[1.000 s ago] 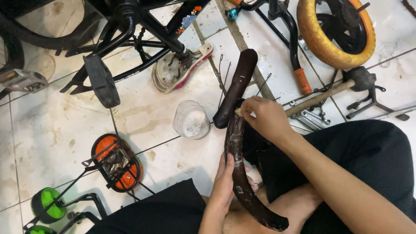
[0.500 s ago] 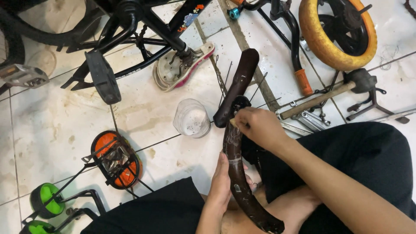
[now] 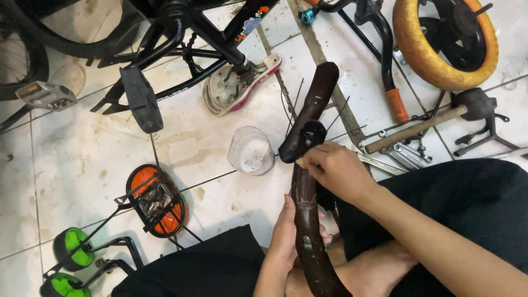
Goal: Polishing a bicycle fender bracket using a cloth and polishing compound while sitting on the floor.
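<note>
Mudguard (image 3: 308, 220), dark brown, curved, long and narrow: held over the person's lap, its long axis running from near the body up and away toward the tiled floor (image 3: 82, 159), upper end overlapping a second dark curved guard piece (image 3: 311, 104) that lies on the tiles. Left hand (image 3: 286, 236) wraps the lower middle of the mudguard from its left side, fingers closed around it. Right hand (image 3: 338, 170) sits at the upper end, just beside a small metal bracket (image 3: 311, 135), fingertips pinched together on something small and pale there; what it is cannot be told. Right hand is the nearer to the bracket; the left lies further down the same axis. Clear plastic cup (image 3: 252, 151): upright on the floor, just left of the mudguard's upper end, apart from it. Hammer (image 3: 423, 124), wooden handle: right of the hands, beside loose spanners (image 3: 404, 157). Yellow-tyred small wheel (image 3: 445, 41): top right. Orange-centred stabiliser wheel (image 3: 157, 201) and green ones (image 3: 71, 250): lower left. Black bicycle frame (image 3: 209, 33) with a small coloured sticker on its tube, pedals and a worn sandal (image 3: 242, 82): top. No packages or signs visible.
</note>
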